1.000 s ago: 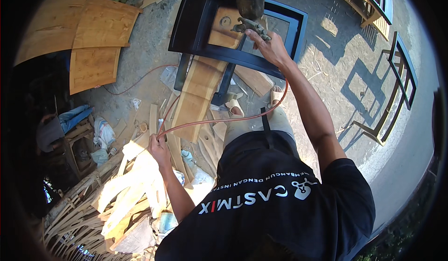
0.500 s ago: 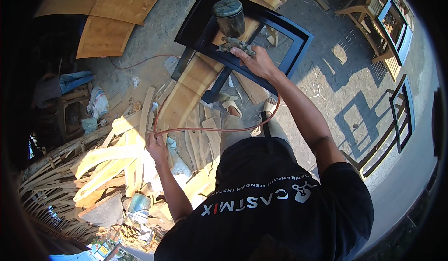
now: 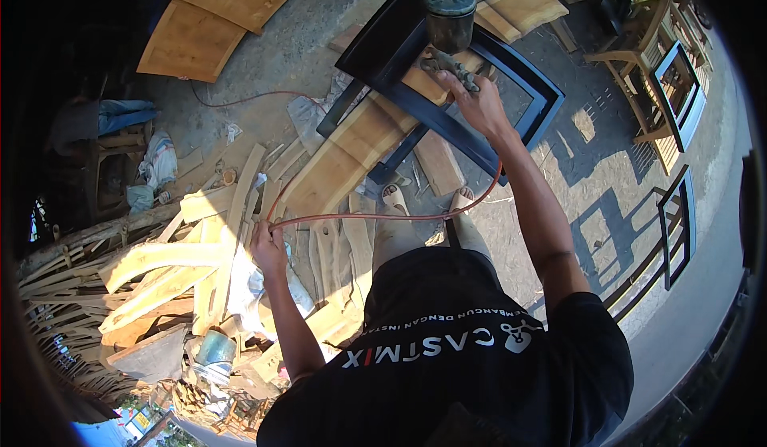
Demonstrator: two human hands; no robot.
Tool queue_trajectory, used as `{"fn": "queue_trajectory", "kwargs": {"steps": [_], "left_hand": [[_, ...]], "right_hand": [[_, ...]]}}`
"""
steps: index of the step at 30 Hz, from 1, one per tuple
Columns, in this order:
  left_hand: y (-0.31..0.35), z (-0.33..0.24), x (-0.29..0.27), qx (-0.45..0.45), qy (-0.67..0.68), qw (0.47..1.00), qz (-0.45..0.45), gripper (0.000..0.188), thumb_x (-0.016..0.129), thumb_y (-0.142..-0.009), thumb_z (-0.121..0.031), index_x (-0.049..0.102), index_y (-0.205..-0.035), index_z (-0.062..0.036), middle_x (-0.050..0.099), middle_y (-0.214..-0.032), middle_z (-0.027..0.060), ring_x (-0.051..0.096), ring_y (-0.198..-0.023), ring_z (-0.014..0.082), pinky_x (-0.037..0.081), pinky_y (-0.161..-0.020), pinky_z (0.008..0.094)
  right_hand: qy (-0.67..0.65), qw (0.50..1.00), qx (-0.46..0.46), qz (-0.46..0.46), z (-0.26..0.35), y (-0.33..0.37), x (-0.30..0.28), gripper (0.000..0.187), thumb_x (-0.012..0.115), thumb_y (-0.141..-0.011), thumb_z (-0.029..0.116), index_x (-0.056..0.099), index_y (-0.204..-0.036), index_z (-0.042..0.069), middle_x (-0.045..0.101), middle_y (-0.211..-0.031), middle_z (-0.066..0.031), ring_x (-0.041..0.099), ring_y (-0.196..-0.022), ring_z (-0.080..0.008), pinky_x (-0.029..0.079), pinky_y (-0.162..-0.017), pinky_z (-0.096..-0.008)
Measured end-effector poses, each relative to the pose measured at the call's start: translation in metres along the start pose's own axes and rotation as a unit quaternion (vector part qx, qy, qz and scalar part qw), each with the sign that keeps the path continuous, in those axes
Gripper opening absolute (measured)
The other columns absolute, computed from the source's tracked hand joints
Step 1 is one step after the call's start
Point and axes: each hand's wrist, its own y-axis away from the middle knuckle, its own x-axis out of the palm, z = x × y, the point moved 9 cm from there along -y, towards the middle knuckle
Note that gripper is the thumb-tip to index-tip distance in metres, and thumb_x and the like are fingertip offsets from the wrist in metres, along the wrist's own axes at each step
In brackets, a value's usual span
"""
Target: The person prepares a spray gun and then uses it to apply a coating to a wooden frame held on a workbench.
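A spray gun (image 3: 455, 70) with a round, dark, paint-stained cup (image 3: 449, 19) on top is gripped in my right hand (image 3: 482, 110). It hangs over a glossy black wooden frame (image 3: 382, 46), which has a broad panel at one end and an open rectangle at the other. From the gun, a thin reddish hose (image 3: 363, 217) loops down and across to my left hand (image 3: 268, 247), whose fingers are closed around it. Under the black frame lies a long pale wooden plank (image 3: 339, 153). The gun's trigger is hidden by my fingers.
Loose planks and offcuts (image 3: 164, 265) are heaped at the left, beside a paint-stained bucket (image 3: 216, 349). Large wooden panels (image 3: 192, 35) stand far left. On the right are a wooden rack (image 3: 639, 55) and a black frame (image 3: 679, 227). Somebody in blue trousers (image 3: 126, 116) sits far left.
The view has shifted, so the black frame appears further right. My right hand has carried the spray gun rightward along the frame. My left hand keeps its hold on the hose.
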Motion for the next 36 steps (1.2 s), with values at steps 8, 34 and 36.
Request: {"fn": "queue_trajectory", "kwargs": {"steps": [8, 34, 36], "left_hand": [[-0.077, 0.069, 0.004, 0.082, 0.059, 0.994, 0.031, 0.018, 0.063, -0.094, -0.011, 0.055, -0.086, 0.0024, 0.057, -0.078, 0.0213, 0.058, -0.073, 0.0435, 0.045, -0.065, 0.0503], [-0.139, 0.188, 0.025, 0.136, 0.122, 0.982, 0.056, 0.019, 0.057, -0.097, -0.010, 0.053, -0.084, 0.0039, 0.054, -0.078, 0.0236, 0.056, -0.071, 0.0446, 0.043, -0.064, 0.0497], [-0.138, 0.189, 0.025, 0.140, 0.127, 0.980, 0.054, 0.019, 0.057, -0.097, -0.010, 0.054, -0.084, 0.0041, 0.054, -0.078, 0.0238, 0.055, -0.071, 0.0448, 0.044, -0.064, 0.0495]], "right_hand": [[-0.027, 0.997, 0.023, -0.073, 0.026, -0.030, 0.055, 0.061, 0.068, -0.094, 0.060, 0.071, -0.086, 0.000, 0.067, -0.073, -0.0077, 0.061, -0.072, -0.0155, 0.049, -0.070, -0.0336], [-0.008, 0.993, 0.022, -0.113, 0.061, -0.007, 0.135, 0.059, 0.064, -0.098, 0.058, 0.071, -0.096, -0.001, 0.066, -0.076, -0.0076, 0.064, -0.074, -0.0163, 0.048, -0.068, -0.0351], [-0.014, 0.994, 0.028, -0.108, 0.057, -0.006, 0.137, 0.061, 0.064, -0.097, 0.059, 0.071, -0.095, -0.002, 0.067, -0.075, -0.0083, 0.065, -0.074, -0.0165, 0.049, -0.069, -0.0347]]}}
